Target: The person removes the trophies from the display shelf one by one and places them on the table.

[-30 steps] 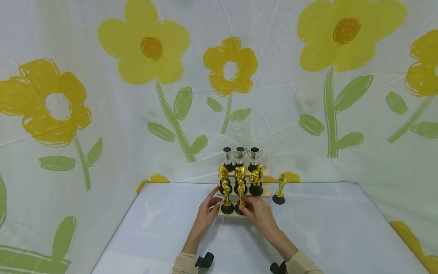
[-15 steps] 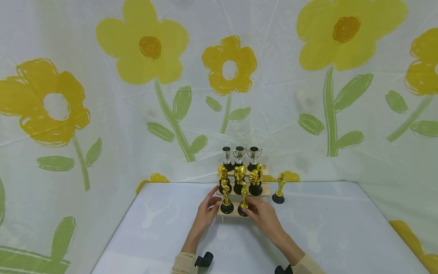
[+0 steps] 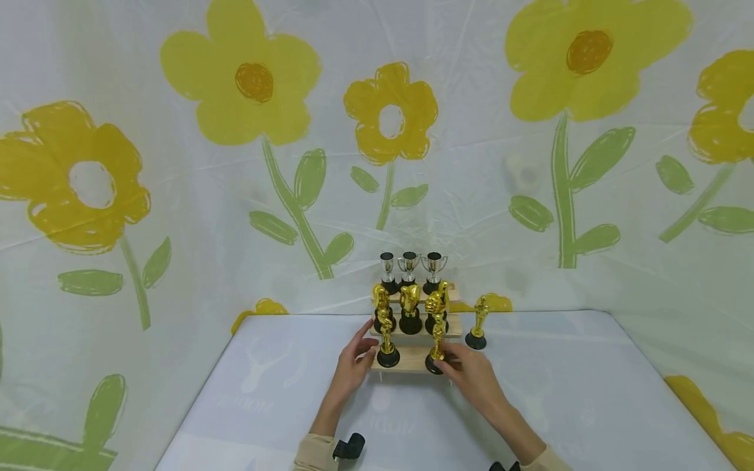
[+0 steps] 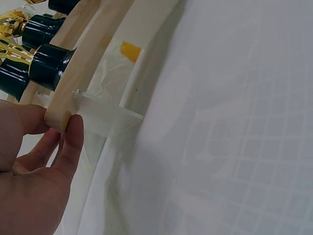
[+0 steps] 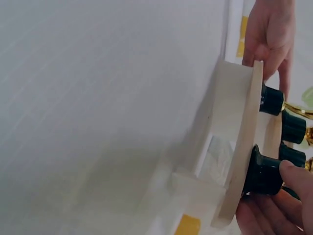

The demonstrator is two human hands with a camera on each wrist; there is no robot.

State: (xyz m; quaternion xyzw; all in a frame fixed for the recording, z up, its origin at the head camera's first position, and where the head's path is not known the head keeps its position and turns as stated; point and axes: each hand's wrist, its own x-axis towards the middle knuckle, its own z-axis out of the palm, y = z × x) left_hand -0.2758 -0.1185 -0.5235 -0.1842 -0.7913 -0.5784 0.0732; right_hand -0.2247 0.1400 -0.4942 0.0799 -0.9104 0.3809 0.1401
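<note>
A tiered wooden display stand (image 3: 410, 360) carries small trophies. At the left end of its lowest board (image 4: 90, 58), my left hand (image 3: 350, 367) pinches the wood, thumb above and fingers beneath. My right hand (image 3: 472, 374) grips a gold figurine trophy (image 3: 438, 332) low down, near its black base (image 5: 265, 175), at the right end of that board. Another gold figurine trophy (image 3: 385, 337) stands upright at the board's left. Behind them, the middle tier bears gold trophies, among them a thumbs-up trophy (image 3: 435, 302). Silver cups (image 3: 409, 263) line the top tier.
One more gold figurine trophy (image 3: 480, 319) stands on the table to the right of the stand. The white-covered table (image 3: 265, 392) reaches back to a white curtain (image 3: 471, 196) printed with yellow flowers. Clear supports (image 4: 105, 112) hold the boards off the table.
My right hand has moved the gold figurine trophy rightward along the lowest board, from beside the left one to the right end. My left hand keeps its place on the board.
</note>
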